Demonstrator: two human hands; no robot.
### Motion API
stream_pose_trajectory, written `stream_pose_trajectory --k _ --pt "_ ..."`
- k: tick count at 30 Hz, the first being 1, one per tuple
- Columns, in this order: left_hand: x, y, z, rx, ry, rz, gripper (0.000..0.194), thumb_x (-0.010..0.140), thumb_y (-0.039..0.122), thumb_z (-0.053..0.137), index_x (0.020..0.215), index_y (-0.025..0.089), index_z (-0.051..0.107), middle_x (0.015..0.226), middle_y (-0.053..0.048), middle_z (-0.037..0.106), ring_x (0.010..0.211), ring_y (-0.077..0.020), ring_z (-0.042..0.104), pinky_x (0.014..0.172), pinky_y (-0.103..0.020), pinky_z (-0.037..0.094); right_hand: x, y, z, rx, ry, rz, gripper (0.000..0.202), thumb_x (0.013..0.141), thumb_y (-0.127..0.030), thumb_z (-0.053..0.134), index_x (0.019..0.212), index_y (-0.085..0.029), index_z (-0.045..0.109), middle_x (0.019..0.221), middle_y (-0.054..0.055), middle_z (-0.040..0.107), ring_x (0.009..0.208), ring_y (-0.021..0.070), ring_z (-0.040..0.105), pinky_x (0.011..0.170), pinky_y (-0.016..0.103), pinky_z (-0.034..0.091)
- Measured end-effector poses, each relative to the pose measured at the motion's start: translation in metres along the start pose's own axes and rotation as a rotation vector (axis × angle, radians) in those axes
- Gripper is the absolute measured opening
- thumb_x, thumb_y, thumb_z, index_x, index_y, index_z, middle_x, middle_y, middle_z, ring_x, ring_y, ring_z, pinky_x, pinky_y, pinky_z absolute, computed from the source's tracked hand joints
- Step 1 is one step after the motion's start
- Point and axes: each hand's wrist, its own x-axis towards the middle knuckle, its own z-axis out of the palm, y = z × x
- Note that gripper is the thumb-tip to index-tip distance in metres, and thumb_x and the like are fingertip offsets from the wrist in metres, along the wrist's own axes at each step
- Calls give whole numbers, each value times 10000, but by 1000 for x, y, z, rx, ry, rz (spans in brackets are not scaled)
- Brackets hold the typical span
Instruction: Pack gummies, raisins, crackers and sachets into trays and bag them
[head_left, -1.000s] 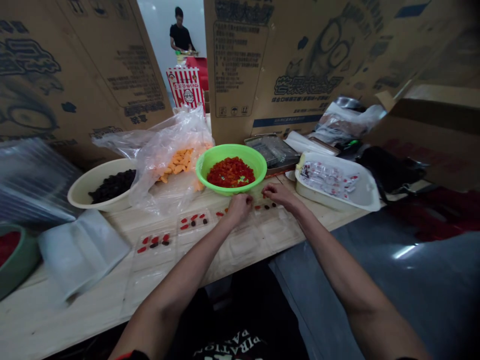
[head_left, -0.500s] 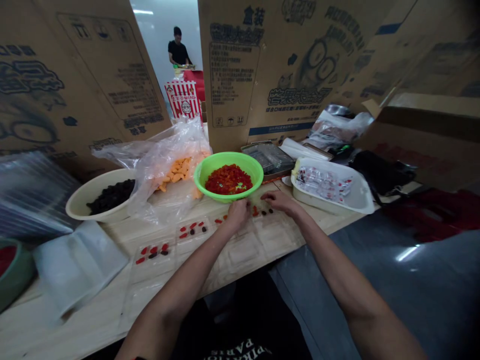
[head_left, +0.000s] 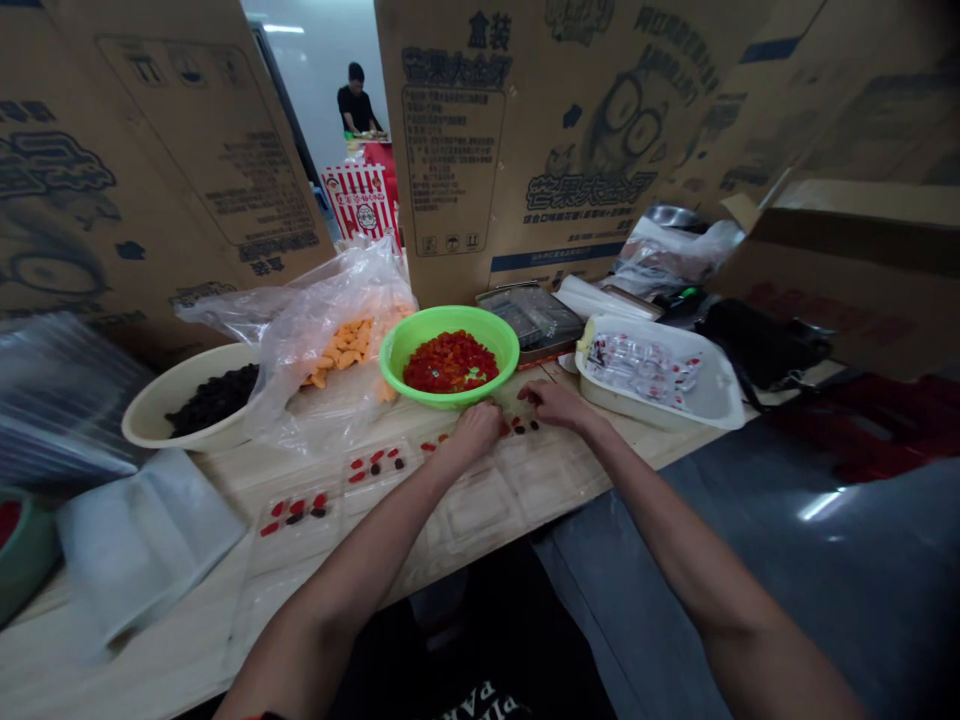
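My left hand (head_left: 481, 424), fingers closed together, is low over the clear plastic trays (head_left: 480, 510), just in front of a green bowl (head_left: 388, 366) of red gummy-like pieces (head_left: 451, 362). What its fingertips hold, if anything, is hidden. My right hand (head_left: 556, 403) is just to its right, fingers curled in a pinch above the same tray row; I cannot make out anything in them. Dark pieces (head_left: 526, 427) lie below it. Further left, red pieces (head_left: 298, 507) and dark pieces (head_left: 376, 468) sit in tray compartments.
A cream bowl (head_left: 139, 412) of black pieces and a plastic bag (head_left: 281, 350) with orange pieces stand left. To the right is a white tub (head_left: 724, 395) of wrapped packets. Cardboard boxes (head_left: 450, 230) wall the back. Someone in black (head_left: 356, 105) stands beyond.
My left hand has moved slightly right and covers red pieces that showed between the hands. My right hand stays nearly in place. The whole view has shifted a little.
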Motion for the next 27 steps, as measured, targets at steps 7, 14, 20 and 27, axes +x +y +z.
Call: stream_pose_trajectory --k 7,14,20,27 --pt "0 0 3 13 15 -102 253 927 176 507 996 66 724 947 -205 719 909 -276 695 830 -363 526 -3 15 4 -53 75 85 417 723 -14 604 1115 -99 721 1139 172 692 1027 254 639 883 284 448" --pt "8 8 5 -50 49 -41 293 906 86 444 1014 101 716 1068 -193 697 965 -240 671 868 -342 508 -14 30 4 43 117 84 419 775 18 496 1090 -117 739 1048 100 750 950 199 679 861 263 492" --pt "29 11 12 -150 20 37 241 880 116 508 956 133 736 925 -115 723 858 -193 664 810 -291 503 -2 25 12 81 136 -18 401 737 16 523 1033 -118 758 1090 107 739 1007 205 660 919 271 481" --pt "32 12 17 -197 43 20 247 920 122 476 966 133 718 879 -118 735 795 -177 666 766 -272 496 -21 39 13 62 194 -23 413 764 25 471 1077 -88 716 1054 136 719 962 210 644 873 278 473"
